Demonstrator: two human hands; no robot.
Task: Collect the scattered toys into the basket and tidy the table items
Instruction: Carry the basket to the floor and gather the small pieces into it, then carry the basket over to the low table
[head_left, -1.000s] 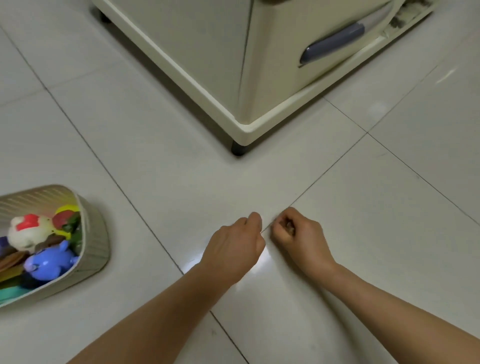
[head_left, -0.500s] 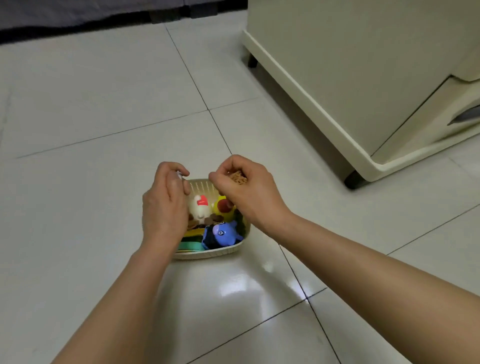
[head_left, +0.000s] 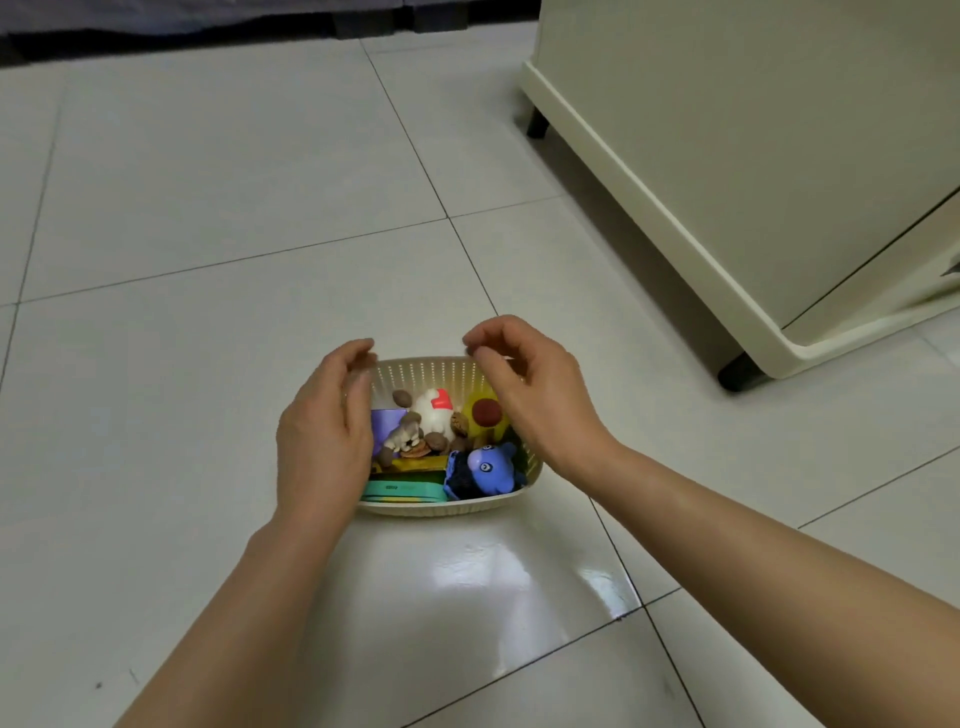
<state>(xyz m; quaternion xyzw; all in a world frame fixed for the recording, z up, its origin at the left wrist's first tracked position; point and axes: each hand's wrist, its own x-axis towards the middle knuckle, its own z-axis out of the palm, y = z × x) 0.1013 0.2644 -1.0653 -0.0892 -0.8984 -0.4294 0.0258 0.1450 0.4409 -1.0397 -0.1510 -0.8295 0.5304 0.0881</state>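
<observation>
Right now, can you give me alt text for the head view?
Both hands, left hand and right hand, hover open over a cream basket full of small toys on a tiled floor. A cream cabinet stands at right.

A cream perforated basket (head_left: 441, 506) sits upright on the tiled floor (head_left: 208, 389), filled with toys: white figure (head_left: 434, 410), blue creature (head_left: 491, 467).

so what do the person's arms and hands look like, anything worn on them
Both forearms are bare as far as the picture shows: no sleeves or gloves. The left hand and right hand show no rings, watch or bracelet, and no markings. The nails that show look short and unpainted.
</observation>
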